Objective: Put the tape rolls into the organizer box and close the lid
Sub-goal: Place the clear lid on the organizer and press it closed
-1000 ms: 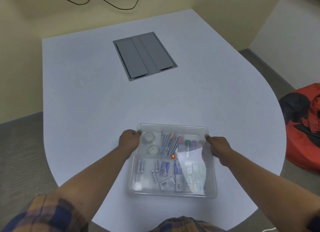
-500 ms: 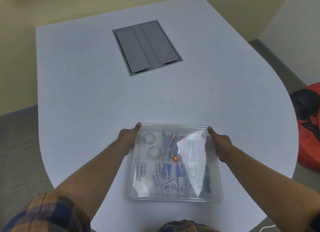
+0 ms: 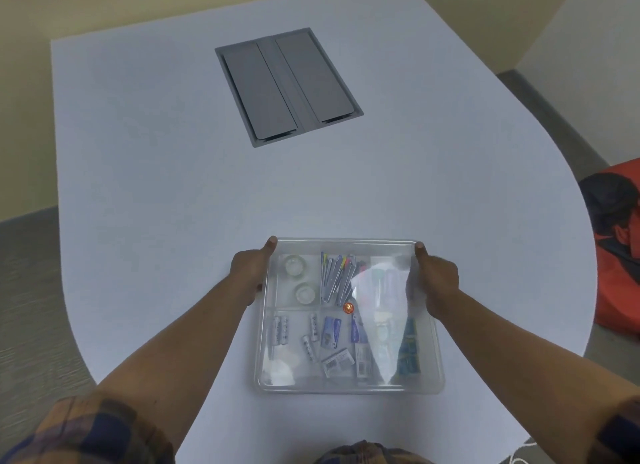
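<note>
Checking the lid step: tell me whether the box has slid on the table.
Cannot tell: the camera itself shifts, and the box sits about as far from the grey hatch as before.

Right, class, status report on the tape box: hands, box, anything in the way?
Left hand and right hand grip the organizer box sides. Two tape rolls inside, clear lid on top. Table around it unobstructed.

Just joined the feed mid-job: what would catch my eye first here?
The clear organizer box at the near edge of the white table, with the left hand and right hand gripping its far corners. Through the lid, two tape rolls sit in the far-left compartment. Farther back, a grey hatch is set into the table.
</note>
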`<state>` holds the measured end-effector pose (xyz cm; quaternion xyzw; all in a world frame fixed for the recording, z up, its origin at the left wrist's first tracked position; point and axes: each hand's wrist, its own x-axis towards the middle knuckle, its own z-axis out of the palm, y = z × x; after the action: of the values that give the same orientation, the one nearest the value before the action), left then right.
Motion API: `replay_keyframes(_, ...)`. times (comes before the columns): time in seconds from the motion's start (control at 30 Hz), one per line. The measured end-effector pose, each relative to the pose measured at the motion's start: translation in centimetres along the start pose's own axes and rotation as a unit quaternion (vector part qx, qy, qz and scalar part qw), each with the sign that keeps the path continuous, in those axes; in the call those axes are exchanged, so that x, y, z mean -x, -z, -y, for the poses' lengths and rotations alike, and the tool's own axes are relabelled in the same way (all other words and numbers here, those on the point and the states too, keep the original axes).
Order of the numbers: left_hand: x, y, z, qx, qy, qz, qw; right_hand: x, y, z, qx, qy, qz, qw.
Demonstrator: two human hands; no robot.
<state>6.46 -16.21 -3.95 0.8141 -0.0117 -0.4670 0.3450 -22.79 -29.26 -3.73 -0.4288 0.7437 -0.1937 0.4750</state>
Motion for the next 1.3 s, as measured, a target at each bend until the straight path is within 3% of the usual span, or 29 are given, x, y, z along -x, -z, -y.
replay_keyframes(0.07, 0.5, -0.2, 0.0, -0.099, -0.081, -0.031, 0.991, 0.1, 0.3, 0.1, 0.071, 0.108, 0.027, 0.991)
replay_keyframes(0.17, 2.2, 0.2, 2.2, -0.272, -0.252, -0.088, 0.925, 1.6, 1.1, -1.1, 0.211, 0.260, 0.059, 0.940)
replay_keyframes(0.27, 5.2, 0.4, 6.3, -0.316, -0.394, -0.119, 0.855, 4.1, 2.0, -4.3, 0.282, 0.375, 0.048, 0.882)
replay_keyframes(0.33, 7.2, -0.2, 9.6, -0.350, -0.430, -0.123, 0.823, 5.7, 2.6, -7.3, 0.320, 0.419, 0.051, 0.848)
replay_keyframes(0.47, 9.7, -0.9, 15.1, -0.400, -0.437, -0.107, 0.799, 8.2, 3.8, -11.5, 0.372, 0.461, 0.065, 0.803)
replay_keyframes(0.93, 9.3, -1.5, 15.7, -0.470, -0.421, -0.122, 0.766, 8.3, 3.8, -11.9, 0.399, 0.478, 0.044, 0.782)
replay_keyframes(1.3, 9.1, -1.3, 13.0, -0.515, -0.413, -0.105, 0.744, 7.9, 3.8, -10.3, 0.451, 0.443, 0.050, 0.773)
